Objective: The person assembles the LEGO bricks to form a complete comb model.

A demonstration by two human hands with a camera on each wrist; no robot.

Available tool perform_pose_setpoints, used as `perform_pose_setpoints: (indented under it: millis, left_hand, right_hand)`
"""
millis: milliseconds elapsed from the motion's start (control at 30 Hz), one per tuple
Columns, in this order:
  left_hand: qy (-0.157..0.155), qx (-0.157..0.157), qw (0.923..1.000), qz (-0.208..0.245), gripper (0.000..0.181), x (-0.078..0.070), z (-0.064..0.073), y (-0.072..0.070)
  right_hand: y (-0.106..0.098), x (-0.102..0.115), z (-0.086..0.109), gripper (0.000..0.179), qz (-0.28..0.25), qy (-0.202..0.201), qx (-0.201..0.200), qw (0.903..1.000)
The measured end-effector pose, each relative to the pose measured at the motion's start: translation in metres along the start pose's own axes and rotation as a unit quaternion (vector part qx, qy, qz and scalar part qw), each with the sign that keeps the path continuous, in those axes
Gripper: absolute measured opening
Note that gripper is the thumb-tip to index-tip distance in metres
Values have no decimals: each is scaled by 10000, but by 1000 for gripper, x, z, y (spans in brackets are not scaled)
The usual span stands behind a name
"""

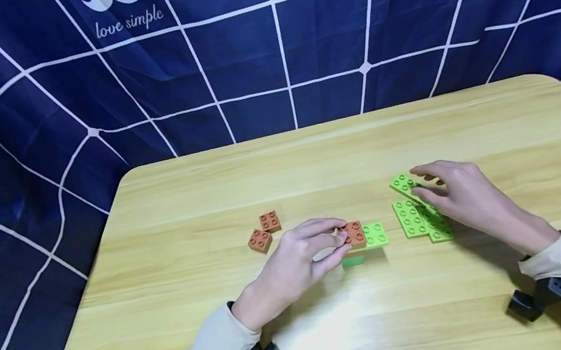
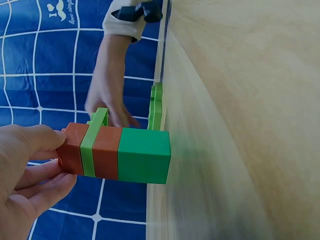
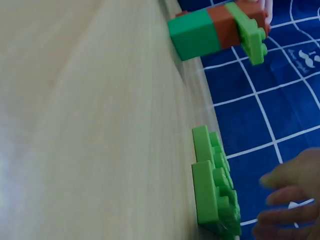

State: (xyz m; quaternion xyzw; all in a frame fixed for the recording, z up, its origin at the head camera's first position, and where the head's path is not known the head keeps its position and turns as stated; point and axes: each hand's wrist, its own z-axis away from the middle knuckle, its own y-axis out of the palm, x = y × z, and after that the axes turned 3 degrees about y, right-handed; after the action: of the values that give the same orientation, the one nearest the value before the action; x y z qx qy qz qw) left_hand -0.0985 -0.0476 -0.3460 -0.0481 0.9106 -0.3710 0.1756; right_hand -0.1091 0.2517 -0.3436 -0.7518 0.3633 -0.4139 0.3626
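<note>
- Done: a tower (image 2: pixel 112 155) of four stacked pieces; it sits at or just over the surface (image 1: pixel 314 175), well in from the far edge.
- The left hand (image 1: pixel 295 257) pinches its brown top block (image 2: pixel 73 149).
- The right hand (image 1: pixel 457 187) holds nothing, fingers loosely bent, near three long light green bricks (image 1: pixel 410 220).
- Those are loose, like two square brown blocks (image 1: pixel 269 222) toward the left edge.
- All look smooth, plastic and bumpy-topped.

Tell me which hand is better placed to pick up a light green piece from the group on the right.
Probably the right hand: it is right by the light green pieces and holds nothing. The left hand is farther away, gripping the stack's top orange-brown brick.
</note>
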Motion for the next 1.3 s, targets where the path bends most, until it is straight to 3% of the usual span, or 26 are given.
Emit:
perform_pose_setpoints:
  millis: [167,367,767,1067,1300]
  left_hand:
    - [51,68,9999,-99,5,0,1,-1]
    - [36,142,9998,-137,5,-1,0,0]
    - [-13,239,9997,22,5,2,-1,-1]
    - [-115,252,9996,90,4,0,-2,-3]
    - [-172,315,9993,108,5,0,-2,-3]
  right_hand:
    - [9,-9,-8,35,390,482,587,9964]
    - [12,-21,-11,39,752,758,851,9906]
    - [15,-34,-12,40,501,409,634,9959]
    - [11,-25,-12,38,303,23,121,9995]
    - [8,-15,-12,39,217,-76,32,9997]
